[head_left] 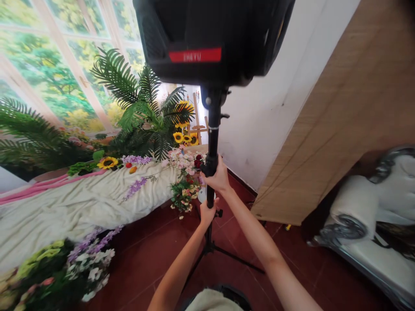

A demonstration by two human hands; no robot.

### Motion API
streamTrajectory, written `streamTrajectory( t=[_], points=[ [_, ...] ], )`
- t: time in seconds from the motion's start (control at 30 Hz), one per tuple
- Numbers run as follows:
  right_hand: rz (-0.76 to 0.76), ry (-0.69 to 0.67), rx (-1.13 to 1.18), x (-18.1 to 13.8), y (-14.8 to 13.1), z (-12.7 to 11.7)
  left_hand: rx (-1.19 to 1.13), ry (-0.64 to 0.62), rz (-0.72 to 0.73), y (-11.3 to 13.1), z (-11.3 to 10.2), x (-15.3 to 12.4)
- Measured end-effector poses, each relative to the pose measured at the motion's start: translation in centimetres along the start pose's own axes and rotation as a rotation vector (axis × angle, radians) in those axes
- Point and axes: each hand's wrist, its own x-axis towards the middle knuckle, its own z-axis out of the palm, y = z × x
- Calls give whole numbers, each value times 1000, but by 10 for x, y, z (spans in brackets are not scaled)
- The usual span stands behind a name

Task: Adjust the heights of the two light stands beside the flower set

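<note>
A black light stand (213, 144) rises upright in front of me, its legs spread on the floor. On its top sits a large black studio light (207, 34) with a red label reading ZHEYU. My right hand (219, 176) is wrapped round the upper pole at a black collar. Lower down, my left hand (208, 212) grips the pole beside a small black knob (219, 213). Both hands are closed on the stand. Some fingers are hidden behind the pole.
A cream cloth (152, 190) with artificial flowers (184, 160) lies along the left, close to the stand. Palm fronds (145, 99) stand behind. On the right are a wooden panel (311, 116) and a white tufted sofa (353, 203). The floor (142, 255) is red tile.
</note>
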Motion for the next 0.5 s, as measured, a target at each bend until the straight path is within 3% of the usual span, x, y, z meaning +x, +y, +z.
streamTrajectory(
  t=[0.2, 0.4, 0.5],
  points=[
    [-81, 19, -13, 24, -15, -3, 28, 13, 2, -2, -2, -1],
    [12, -7, -11, -5, -2, 2, 91, 87, 44, 3, -6, 3],
    [85, -20, -29, -25, 10, 7, 33, 67, 26, 8, -5, 5]
  ],
)
